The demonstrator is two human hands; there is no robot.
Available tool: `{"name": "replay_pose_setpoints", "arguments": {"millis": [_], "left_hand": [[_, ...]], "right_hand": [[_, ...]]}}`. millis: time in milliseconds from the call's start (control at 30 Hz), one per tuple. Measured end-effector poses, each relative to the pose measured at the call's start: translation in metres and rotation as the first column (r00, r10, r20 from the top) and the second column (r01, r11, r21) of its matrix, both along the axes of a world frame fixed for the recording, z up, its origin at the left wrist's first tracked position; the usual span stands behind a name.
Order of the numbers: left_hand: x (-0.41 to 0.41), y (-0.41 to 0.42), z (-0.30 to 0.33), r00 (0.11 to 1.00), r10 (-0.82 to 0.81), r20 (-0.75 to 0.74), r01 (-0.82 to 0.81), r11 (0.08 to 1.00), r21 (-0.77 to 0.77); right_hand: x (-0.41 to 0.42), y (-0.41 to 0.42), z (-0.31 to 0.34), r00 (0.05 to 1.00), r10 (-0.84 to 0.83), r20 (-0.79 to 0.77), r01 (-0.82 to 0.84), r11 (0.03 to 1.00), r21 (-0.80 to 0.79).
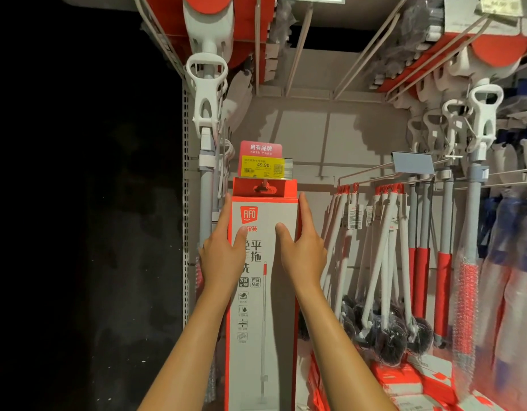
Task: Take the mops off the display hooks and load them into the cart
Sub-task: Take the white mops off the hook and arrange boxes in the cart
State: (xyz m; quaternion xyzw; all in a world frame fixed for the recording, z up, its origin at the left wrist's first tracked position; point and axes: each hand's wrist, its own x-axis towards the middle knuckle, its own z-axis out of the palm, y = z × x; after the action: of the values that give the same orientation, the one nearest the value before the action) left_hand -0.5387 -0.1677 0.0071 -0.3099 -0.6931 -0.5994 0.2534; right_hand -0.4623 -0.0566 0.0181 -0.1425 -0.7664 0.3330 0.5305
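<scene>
A tall, narrow mop box [263,292] hangs from a display hook [264,185] at the middle of the shelving, its red top flap punched with a hanger hole and its white cardboard front printed with a red FIFO logo, Chinese characters, small icons and a thin drawing of a mop. The person's left hand [222,256] and right hand [303,253] take it from either side, one on each edge: long fingers lie straight up the red side faces while both thumbs press on the white front, so each grip is clamped on the box. One yellow price tag [263,166] reading 49.90 sits just above the flap. To the right, a cluster of white-handled brushes [383,262] with dark bristly heads hangs from wire hooks, perhaps six, though overlap blurs the count. Two grey-poled mops [206,137] with white plastic handles hang at left.
</scene>
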Motion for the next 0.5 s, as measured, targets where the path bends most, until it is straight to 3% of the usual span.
{"name": "replay_pose_setpoints", "arguments": {"millis": [267, 500], "left_hand": [[-0.001, 0.002, -0.016, 0.999, -0.029, -0.015, 0.028, 0.998, -0.056], [0.001, 0.002, -0.026, 0.998, -0.016, 0.062, 0.02, 0.997, -0.079]], "right_hand": [[0.0, 0.005, -0.013, 0.998, -0.017, 0.057, 0.011, 0.994, 0.112], [0.001, 0.009, -0.022, 0.997, 0.011, 0.07, -0.016, 0.998, 0.066]]}}
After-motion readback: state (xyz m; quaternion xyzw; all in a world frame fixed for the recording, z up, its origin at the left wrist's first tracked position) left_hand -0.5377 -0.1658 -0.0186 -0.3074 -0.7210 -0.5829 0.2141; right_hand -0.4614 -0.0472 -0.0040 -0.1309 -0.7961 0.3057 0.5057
